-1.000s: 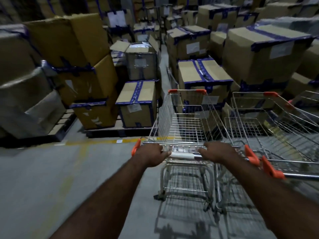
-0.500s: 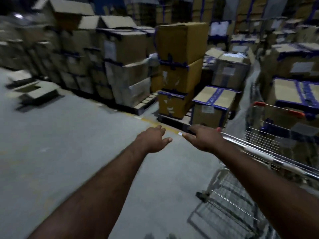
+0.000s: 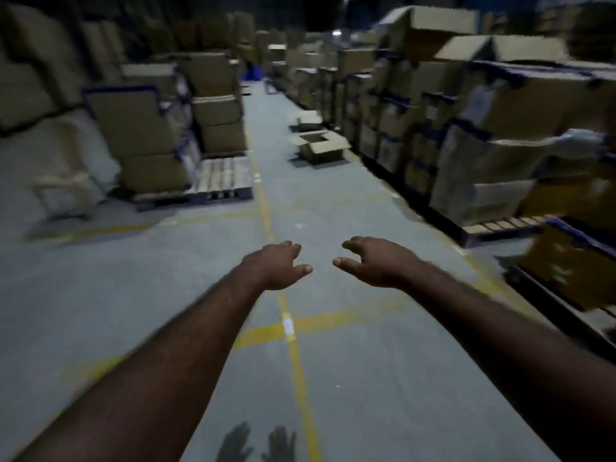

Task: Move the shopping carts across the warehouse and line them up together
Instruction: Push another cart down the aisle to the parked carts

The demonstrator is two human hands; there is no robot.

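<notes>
No shopping cart shows in the head view now. My left hand and my right hand are stretched out in front of me over the grey warehouse floor, side by side and a little apart. Both hold nothing, and their fingers hang loosely curled. The picture is blurred by motion.
A long aisle with yellow floor lines runs ahead. Stacked cardboard boxes on pallets line the left side and the right side. An open empty box lies on the floor at the aisle's right edge, another behind it.
Both hands have let go of the cart handle. My view has swung left, away from the carts, which have left the frame; I now face down the aisle.
</notes>
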